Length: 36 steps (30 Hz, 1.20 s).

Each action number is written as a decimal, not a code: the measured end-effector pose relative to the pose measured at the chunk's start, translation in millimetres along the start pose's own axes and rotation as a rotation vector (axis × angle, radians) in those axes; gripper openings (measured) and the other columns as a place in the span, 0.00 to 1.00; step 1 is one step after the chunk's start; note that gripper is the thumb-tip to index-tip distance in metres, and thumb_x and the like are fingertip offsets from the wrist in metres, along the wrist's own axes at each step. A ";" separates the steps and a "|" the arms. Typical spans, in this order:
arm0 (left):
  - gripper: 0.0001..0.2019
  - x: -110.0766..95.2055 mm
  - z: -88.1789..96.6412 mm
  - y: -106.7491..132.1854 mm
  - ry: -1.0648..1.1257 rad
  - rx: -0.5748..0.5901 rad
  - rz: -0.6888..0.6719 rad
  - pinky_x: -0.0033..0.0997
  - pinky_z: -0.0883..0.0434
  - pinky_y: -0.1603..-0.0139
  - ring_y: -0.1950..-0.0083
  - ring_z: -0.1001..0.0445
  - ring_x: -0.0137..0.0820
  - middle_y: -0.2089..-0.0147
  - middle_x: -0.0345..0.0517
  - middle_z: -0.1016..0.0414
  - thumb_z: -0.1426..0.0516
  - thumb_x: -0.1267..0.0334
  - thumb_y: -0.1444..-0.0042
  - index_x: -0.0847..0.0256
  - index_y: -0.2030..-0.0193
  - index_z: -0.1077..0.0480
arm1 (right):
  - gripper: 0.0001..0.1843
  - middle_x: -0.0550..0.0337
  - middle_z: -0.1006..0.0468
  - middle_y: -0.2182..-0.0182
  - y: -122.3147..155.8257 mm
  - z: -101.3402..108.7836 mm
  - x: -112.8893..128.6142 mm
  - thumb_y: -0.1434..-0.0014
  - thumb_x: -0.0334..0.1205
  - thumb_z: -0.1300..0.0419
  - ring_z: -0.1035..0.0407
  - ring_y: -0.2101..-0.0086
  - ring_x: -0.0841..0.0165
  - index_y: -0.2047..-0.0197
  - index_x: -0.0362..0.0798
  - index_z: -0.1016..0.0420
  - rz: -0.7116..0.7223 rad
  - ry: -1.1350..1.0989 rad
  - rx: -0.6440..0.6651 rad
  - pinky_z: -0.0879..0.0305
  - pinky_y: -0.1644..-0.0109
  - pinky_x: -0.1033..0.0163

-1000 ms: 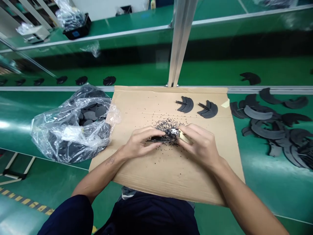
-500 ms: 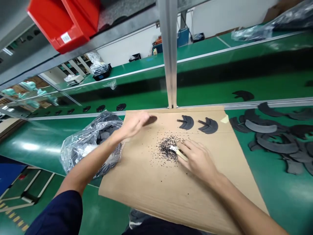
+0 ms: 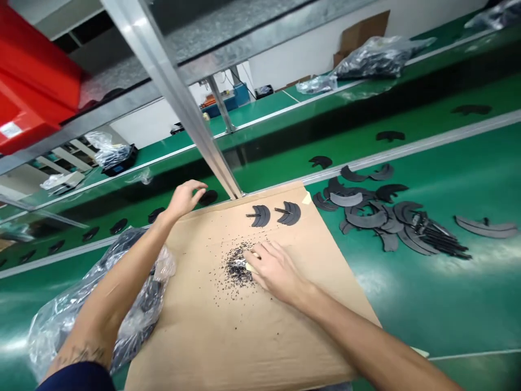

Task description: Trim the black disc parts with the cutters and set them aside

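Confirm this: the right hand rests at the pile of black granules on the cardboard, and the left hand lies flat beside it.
The left hand is wrong: the head view shows it raised past the far edge of the cardboard, near a black piece, not flat beside the right hand, which does rest at the black granules.

- we see bright, even light falling from above;
- we get long, pale glare on the green belt (image 3: 411,279), and more at its lower left;
- we catch sharp glints on the plastic bag (image 3: 51,331);
- we find only soft, faint shadows under the right hand (image 3: 277,273);
- we see the wide lens lean the steel post (image 3: 171,92) and stretch the red bin (image 3: 28,92) at the frame's edge;
- we lose fine detail in the far background to softness;
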State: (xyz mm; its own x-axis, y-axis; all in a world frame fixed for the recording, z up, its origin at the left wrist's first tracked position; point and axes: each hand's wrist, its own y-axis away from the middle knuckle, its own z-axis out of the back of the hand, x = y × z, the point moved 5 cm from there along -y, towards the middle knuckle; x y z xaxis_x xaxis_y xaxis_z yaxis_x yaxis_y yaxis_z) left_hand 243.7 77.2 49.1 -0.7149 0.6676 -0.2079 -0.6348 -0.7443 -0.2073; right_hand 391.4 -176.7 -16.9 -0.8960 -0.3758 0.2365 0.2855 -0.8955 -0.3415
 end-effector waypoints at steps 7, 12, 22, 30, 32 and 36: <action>0.19 -131.7 -6.1 -0.8 0.049 0.430 -0.614 0.34 0.25 0.51 0.53 0.21 0.36 0.52 0.48 0.19 0.51 0.50 0.30 0.58 0.51 0.23 | 0.09 0.54 0.25 0.62 1.2 0.1 6.1 0.33 0.27 0.48 0.36 0.63 0.63 0.56 0.44 0.28 0.050 0.028 -0.096 0.41 0.58 0.57; 0.19 -219.7 -76.6 -76.0 -0.055 0.364 -0.829 0.45 0.27 0.44 0.48 0.24 0.42 0.49 0.55 0.21 0.54 0.59 0.30 0.64 0.50 0.23 | 0.08 0.55 0.26 0.64 4.0 -4.3 5.8 0.35 0.26 0.46 0.37 0.63 0.63 0.58 0.44 0.28 0.040 0.045 -0.110 0.41 0.59 0.57; 0.19 -247.7 -178.3 -190.1 0.050 0.272 -0.444 0.45 0.34 0.33 0.38 0.27 0.43 0.41 0.51 0.23 0.47 0.72 0.41 0.60 0.45 0.25 | 0.09 0.55 0.27 0.67 6.2 -11.6 10.1 0.36 0.24 0.47 0.36 0.65 0.64 0.63 0.44 0.28 0.066 0.037 -0.101 0.43 0.62 0.56; 0.07 -173.4 -80.5 -138.9 0.168 -0.092 -0.430 0.32 0.30 0.58 0.67 0.30 0.31 0.67 0.43 0.26 0.42 0.69 0.44 0.63 0.58 0.28 | 0.07 0.53 0.26 0.63 5.6 10.5 4.0 0.34 0.31 0.46 0.36 0.62 0.62 0.54 0.43 0.28 0.069 0.015 -0.225 0.42 0.57 0.55; 0.08 -150.4 -49.9 -107.4 0.245 -0.092 -0.402 0.30 0.31 0.60 0.67 0.29 0.29 0.66 0.42 0.25 0.42 0.67 0.43 0.64 0.56 0.28 | 0.09 0.52 0.25 0.62 4.6 12.6 -0.3 0.33 0.35 0.46 0.36 0.60 0.61 0.52 0.44 0.28 0.061 -0.032 -0.260 0.41 0.56 0.55; 0.08 -124.9 -8.8 -26.8 0.422 -0.043 -0.372 0.28 0.27 0.60 0.62 0.24 0.31 0.60 0.46 0.20 0.42 0.63 0.40 0.64 0.58 0.24 | 0.07 0.52 0.24 0.62 -0.8 8.8 -16.5 0.35 0.35 0.44 0.33 0.61 0.61 0.54 0.45 0.29 -0.098 -0.222 -0.310 0.38 0.57 0.56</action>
State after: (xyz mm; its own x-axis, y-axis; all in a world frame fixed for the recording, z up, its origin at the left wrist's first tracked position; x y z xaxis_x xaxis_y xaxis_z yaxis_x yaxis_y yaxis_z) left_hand 352.6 13.9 72.1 -0.2602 0.8402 -0.4759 -0.8031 -0.4619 -0.3763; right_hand 409.0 -171.9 -12.6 -0.8090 -0.3652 0.4605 0.0560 -0.8279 -0.5580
